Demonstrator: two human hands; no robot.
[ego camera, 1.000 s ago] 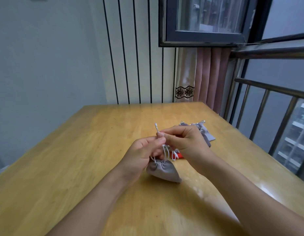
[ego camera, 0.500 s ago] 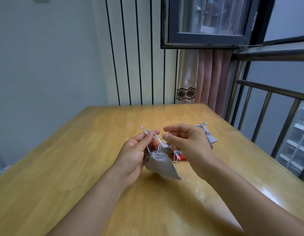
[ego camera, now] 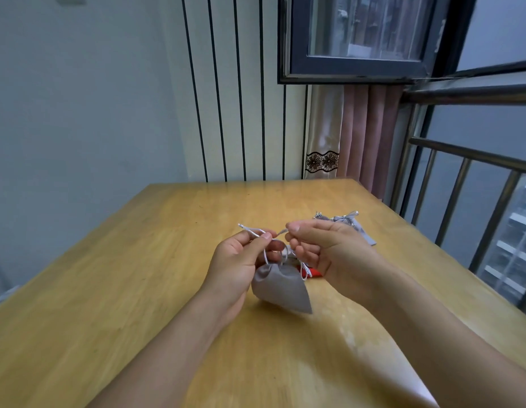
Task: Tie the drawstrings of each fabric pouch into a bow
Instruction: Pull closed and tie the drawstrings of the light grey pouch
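— Which way did the grey pouch (ego camera: pixel 281 285) point?

— Its gathered neck pointed up toward the hands; its long axis ran from there down to the near corner, which tilted toward the person. Whether its base touched the bench (ego camera: pixel 108 290) I could not tell.

— And against each grip?

— It hung just below and between them. The left hand (ego camera: pixel 236 265) pinched one white drawstring (ego camera: pixel 256 232) between thumb and forefinger, the cord's tip poking out past the grip to the left. The right hand (ego camera: pixel 323 250) pinched the other cord end, fingers curled; more cord looped under that grip.

— Its look?

— Plain grey cloth, puckered at the neck, thin white cords.

— Anything else?

— Beyond the right grip lay a second grey pouch (ego camera: pixel 353 226), partly hidden; under that grip, something red (ego camera: pixel 313 272).
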